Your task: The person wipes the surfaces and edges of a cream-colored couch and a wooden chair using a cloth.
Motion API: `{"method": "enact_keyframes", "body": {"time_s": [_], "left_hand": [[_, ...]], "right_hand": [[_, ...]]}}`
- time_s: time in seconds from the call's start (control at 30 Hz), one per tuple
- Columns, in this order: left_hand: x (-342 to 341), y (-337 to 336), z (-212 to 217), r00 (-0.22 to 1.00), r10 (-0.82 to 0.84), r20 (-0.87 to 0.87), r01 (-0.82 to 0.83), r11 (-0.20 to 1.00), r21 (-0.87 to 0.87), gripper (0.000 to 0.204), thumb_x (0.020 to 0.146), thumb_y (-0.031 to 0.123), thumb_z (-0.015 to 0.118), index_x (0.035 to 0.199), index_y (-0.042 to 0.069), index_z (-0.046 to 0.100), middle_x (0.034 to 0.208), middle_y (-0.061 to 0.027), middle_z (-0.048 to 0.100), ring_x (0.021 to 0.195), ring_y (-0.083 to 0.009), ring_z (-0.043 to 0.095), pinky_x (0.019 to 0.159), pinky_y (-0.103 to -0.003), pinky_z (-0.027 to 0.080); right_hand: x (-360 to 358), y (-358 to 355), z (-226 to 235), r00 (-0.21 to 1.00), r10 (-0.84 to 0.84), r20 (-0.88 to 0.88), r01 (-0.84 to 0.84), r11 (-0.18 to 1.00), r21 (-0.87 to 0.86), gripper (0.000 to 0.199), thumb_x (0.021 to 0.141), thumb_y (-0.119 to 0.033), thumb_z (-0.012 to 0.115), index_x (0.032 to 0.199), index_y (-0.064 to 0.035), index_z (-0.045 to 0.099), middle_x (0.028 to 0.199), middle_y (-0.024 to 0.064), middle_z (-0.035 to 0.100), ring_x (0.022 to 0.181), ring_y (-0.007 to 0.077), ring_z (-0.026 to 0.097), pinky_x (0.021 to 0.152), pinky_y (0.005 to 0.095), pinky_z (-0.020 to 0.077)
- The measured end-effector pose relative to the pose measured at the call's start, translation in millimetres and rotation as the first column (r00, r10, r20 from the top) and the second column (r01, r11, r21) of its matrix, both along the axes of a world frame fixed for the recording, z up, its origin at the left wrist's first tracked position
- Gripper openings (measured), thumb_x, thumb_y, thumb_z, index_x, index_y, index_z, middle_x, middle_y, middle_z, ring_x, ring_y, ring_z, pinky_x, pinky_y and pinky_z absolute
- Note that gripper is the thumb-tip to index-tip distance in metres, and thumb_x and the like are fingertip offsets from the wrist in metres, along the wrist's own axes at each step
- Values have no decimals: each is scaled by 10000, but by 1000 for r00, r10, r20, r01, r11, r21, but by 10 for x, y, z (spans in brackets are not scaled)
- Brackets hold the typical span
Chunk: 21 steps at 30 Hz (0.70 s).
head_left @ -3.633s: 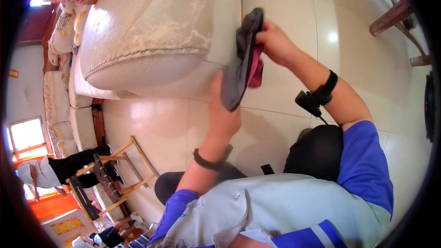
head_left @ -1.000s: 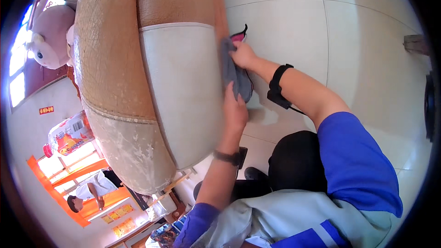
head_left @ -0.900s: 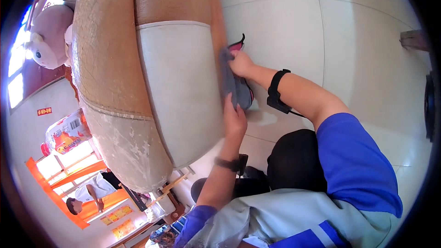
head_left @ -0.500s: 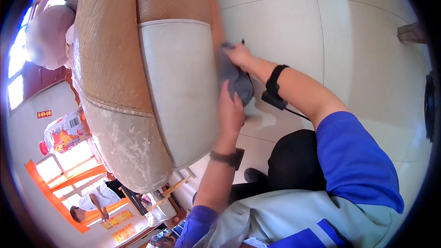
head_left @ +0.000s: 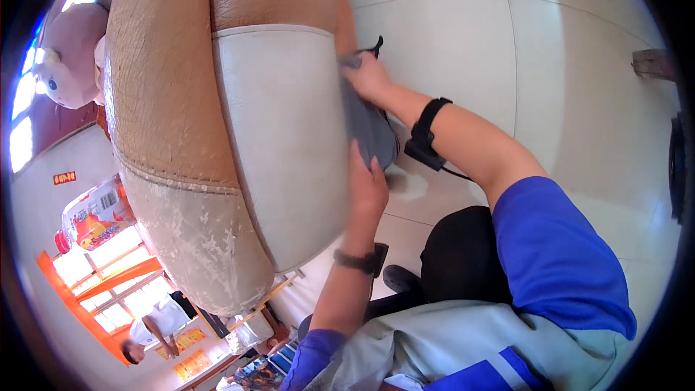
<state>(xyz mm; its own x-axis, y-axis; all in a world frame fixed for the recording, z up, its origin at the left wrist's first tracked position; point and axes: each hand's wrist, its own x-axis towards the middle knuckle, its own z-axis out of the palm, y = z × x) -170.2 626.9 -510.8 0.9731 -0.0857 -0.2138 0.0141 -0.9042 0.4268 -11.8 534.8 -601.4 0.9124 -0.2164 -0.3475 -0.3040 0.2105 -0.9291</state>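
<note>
A grey cloth (head_left: 371, 130) lies along the lower edge of the sofa (head_left: 282, 137), stretched between both my hands. My right hand (head_left: 371, 80) is closed on its far end, its fingers bunched against the tan trim. A thin black piece (head_left: 378, 47) sticks out just beyond that hand; I cannot make out what it is. Nearer to me, my left hand (head_left: 368, 185) grips the close end of the cloth, thumb on top and the other fingers hidden behind it. A dark edge shows under the cloth on the floor side.
Worn tan and cream leather covers the sofa arm (head_left: 166, 101). A plush toy (head_left: 72, 58) and a juice bottle (head_left: 98, 213) rest on its far side. Tiled floor (head_left: 441, 36) spreads to the right, with a wooden leg (head_left: 651, 64). A person (head_left: 156, 322) stands in the background.
My right hand has shifted slightly away from me along the sofa edge, and the cloth is stretched straighter. My left hand has moved slightly toward me. The view has tilted slightly.
</note>
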Motion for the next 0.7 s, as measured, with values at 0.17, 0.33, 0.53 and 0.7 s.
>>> {"method": "enact_keyframes", "body": {"time_s": [0.17,0.33,0.53,0.7], "left_hand": [[-435,245,-87,991,76,-107,-67,994,86,496,871,93,472,1297,-89,294,1226,-313,437,1131,-416,454,956,-411,359],[-579,340,-112,966,37,-256,-16,996,86,481,863,108,491,1277,-77,330,1186,-302,475,1103,-407,480,934,-408,380],[-198,133,-135,988,-155,-7,155,988,-2,440,874,103,473,1265,-60,354,1195,-273,485,1099,-387,488,930,-392,382],[49,55,-69,1000,2,21,-1,999,-46,452,869,106,472,1261,-83,351,1219,-297,450,1127,-417,453,952,-400,363]], "right_hand": [[-578,174,24,994,113,-14,-114,992,-60,409,734,-244,638,978,66,531,914,275,588,910,390,571,782,426,453],[-927,147,57,860,509,38,-493,847,-200,375,711,-211,635,963,51,542,868,238,603,843,358,590,735,406,464],[-401,-167,-307,978,209,16,-209,970,127,424,699,-220,641,1015,45,543,932,214,605,879,297,596,738,374,477],[-299,-52,-44,979,202,-16,-202,979,34,550,713,-246,664,1145,27,461,1025,264,581,955,382,578,807,423,468]]}}
